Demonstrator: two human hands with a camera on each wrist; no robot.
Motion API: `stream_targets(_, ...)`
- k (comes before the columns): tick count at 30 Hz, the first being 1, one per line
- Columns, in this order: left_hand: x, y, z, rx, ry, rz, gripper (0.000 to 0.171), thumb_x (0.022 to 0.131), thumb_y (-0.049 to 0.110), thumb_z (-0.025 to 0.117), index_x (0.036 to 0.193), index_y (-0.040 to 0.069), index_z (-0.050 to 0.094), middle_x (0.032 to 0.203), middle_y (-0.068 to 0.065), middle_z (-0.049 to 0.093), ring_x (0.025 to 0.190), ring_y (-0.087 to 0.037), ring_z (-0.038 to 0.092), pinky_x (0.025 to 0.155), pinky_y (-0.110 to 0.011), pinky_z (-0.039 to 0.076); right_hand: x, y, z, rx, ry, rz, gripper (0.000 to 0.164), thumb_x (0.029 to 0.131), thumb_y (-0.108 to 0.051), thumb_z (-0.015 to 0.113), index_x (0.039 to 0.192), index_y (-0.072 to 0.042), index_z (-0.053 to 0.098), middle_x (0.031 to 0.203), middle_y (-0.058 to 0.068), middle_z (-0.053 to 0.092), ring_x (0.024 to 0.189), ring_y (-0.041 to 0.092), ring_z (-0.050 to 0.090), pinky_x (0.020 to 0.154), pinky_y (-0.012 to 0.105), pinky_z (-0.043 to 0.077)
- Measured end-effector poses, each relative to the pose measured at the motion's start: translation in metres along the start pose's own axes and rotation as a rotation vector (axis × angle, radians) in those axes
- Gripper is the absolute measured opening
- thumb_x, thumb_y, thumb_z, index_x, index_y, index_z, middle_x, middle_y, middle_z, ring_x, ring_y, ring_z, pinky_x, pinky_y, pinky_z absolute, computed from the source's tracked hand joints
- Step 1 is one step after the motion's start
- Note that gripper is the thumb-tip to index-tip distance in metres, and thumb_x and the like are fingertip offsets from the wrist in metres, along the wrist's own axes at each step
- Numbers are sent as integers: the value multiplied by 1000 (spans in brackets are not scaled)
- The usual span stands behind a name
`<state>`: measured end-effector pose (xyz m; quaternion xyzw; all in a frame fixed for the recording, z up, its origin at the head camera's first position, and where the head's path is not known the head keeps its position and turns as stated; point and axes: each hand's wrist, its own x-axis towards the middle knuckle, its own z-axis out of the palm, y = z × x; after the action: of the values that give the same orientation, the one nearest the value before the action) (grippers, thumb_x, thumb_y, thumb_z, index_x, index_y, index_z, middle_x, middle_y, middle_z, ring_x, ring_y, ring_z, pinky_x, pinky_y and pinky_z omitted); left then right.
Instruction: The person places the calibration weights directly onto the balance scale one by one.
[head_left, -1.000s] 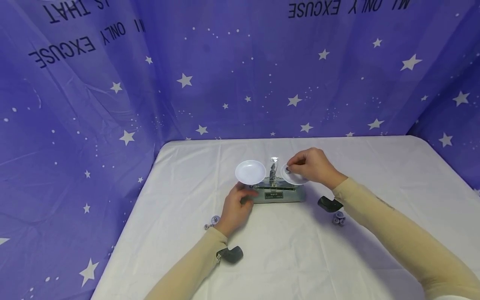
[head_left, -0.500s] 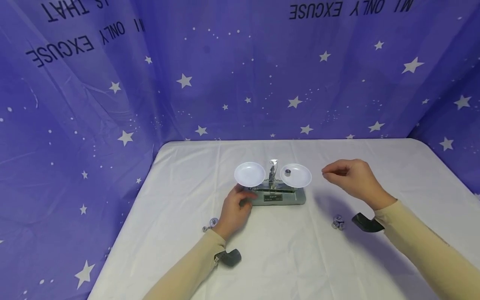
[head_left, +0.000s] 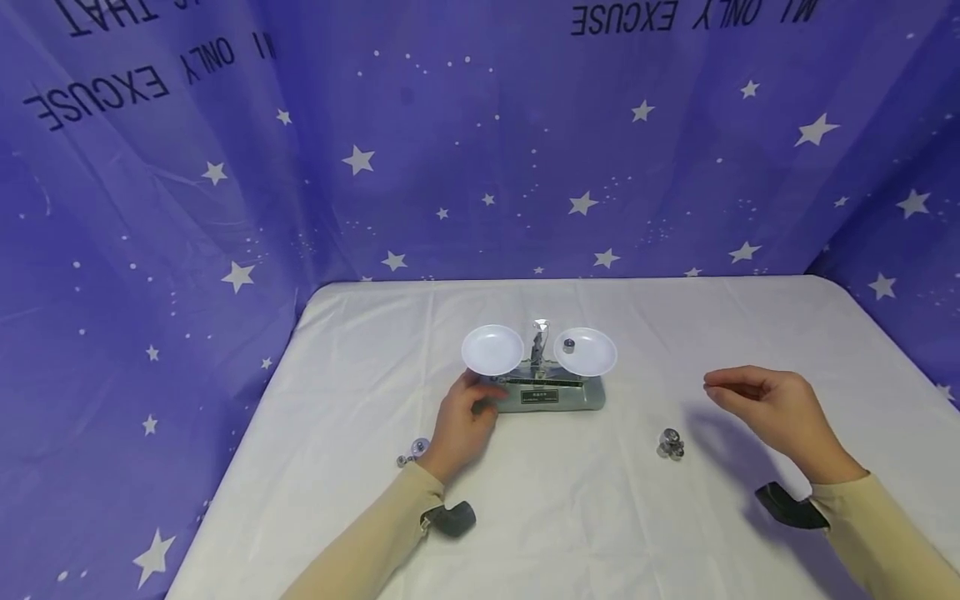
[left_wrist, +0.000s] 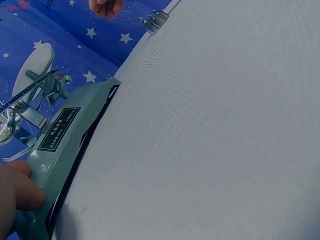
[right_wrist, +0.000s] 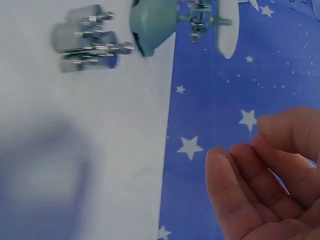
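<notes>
A green balance scale (head_left: 540,397) with two white pans stands on the table. My left hand (head_left: 463,423) grips the left end of its base; in the left wrist view the thumb (left_wrist: 31,192) lies on the front face. The left pan (head_left: 492,350) is bare. On the right pan (head_left: 596,358) sits a small metal weight (head_left: 569,346). My right hand (head_left: 780,417) hovers to the right of the scale, its fingers loosely bent and thumb near the fingertips, holding nothing. Nearest to it, a cluster of knobbed metal weights (head_left: 671,444) stands on the tablecloth, blurred in the right wrist view.
More small metal weights (head_left: 418,448) lie beside my left wrist, partly hidden behind it. The white tablecloth (head_left: 570,500) reaches back to a purple star-printed curtain (head_left: 480,150). A black wrist device (head_left: 791,506) hangs under each forearm.
My right hand has let go of the weight on the right pan and moved away to the right and toward me. The left hand stays on the scale's base.
</notes>
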<state>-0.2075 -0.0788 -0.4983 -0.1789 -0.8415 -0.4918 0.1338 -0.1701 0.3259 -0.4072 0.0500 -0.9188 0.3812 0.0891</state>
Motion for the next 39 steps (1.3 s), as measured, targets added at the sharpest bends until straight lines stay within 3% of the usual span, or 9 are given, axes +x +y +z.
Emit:
stream_targets(10, 1, 3, -1, -12, -8, -16, 21, 80, -5, 63, 94, 3, 76, 136, -25, 61, 136, -44, 53, 114, -58, 42, -13, 12, 9, 11, 30, 11, 25, 90, -13, 76, 110, 1, 76, 91, -37, 67, 83, -21, 61, 70, 3, 49)
stream_targets(15, 5, 2, -4, -25, 8, -4, 21, 79, -5, 63, 94, 3, 76, 134, -23, 63, 135, -42, 55, 114, -55, 43, -10, 12, 21, 93, 37, -3, 24, 89, -10, 76, 109, 3, 76, 93, -34, 69, 85, -18, 64, 73, 4, 52)
stream_targets(26, 6, -1, 0, -30, 6, -6, 21, 80, -5, 64, 94, 4, 77, 137, -23, 62, 136, -42, 54, 114, -55, 43, -13, 23, 36, 108, -19, 34, 20, 90, -10, 75, 107, 1, 78, 95, -28, 72, 84, -15, 65, 73, 6, 51)
stream_targets(35, 3, -1, 2, -25, 5, 0, 22, 79, -4, 62, 93, 4, 77, 137, -24, 62, 134, -44, 55, 113, -57, 44, -18, 30, 43, 154, -47, 11, 19, 88, -3, 75, 106, 3, 77, 97, -28, 71, 86, -15, 65, 73, 7, 53)
stream_targets(39, 4, -1, 2, -29, 2, 0, 22, 79, -4, 62, 93, 4, 77, 137, -24, 62, 133, -43, 56, 112, -56, 44, -19, 30, 45, 162, -87, 25, 19, 89, -6, 74, 107, 1, 77, 99, -13, 78, 88, -12, 67, 73, 9, 54)
